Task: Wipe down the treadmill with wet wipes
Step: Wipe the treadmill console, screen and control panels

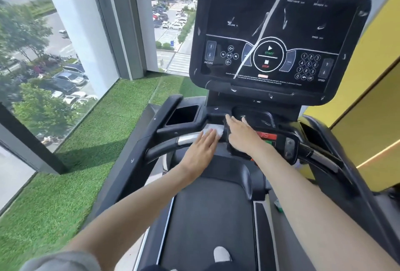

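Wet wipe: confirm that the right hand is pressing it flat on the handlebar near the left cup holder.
Wrong hand: in the head view the left hand presses the wet wipe flat on the handlebar near the left cup holder; the right hand rests on the black panel.

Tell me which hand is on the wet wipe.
The left hand, fingers flat on the white wet wipe beside the silver handlebar section. The right hand lies on the black console, no wipe under it.
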Action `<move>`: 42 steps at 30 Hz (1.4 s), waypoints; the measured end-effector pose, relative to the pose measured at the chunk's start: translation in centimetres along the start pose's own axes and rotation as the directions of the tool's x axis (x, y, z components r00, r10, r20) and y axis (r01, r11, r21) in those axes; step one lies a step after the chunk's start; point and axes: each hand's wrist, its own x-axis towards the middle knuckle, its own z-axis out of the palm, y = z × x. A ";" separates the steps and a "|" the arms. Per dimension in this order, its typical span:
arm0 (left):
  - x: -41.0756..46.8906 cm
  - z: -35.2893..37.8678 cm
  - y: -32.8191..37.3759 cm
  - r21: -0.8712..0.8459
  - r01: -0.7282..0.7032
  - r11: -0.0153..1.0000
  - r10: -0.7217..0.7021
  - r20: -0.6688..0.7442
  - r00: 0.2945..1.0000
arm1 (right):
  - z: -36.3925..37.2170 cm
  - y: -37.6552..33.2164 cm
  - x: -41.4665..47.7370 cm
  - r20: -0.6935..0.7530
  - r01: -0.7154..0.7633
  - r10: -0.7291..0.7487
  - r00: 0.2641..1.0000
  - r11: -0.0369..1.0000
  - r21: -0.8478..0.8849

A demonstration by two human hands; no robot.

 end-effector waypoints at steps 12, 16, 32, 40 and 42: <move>6.0 -2.8 1.6 -0.366 0.261 0.893 -0.237 0.108 0.965 | -0.1 -0.2 -0.5 -0.067 0.009 -0.009 0.998 1.000 -0.003; 8.0 -2.3 -1.0 -0.399 0.284 0.872 -0.192 0.256 0.947 | 0.1 -0.3 -0.3 -0.090 0.000 -0.006 0.996 0.998 -0.060; 4.0 -0.7 -10.1 -0.383 0.450 0.806 -0.217 0.517 0.828 | 0.0 -1.9 0.0 -0.083 0.016 -0.033 0.996 0.979 -0.202; -1.3 0.4 -13.8 -0.284 0.497 0.820 -0.305 0.518 0.799 | 2.3 -4.1 0.5 -0.015 0.126 -0.133 0.991 0.964 -0.236; -2.6 0.6 -14.4 -0.226 0.511 0.829 -0.355 0.493 0.794 | 2.1 -4.1 0.9 -0.029 0.128 -0.139 0.990 0.964 -0.233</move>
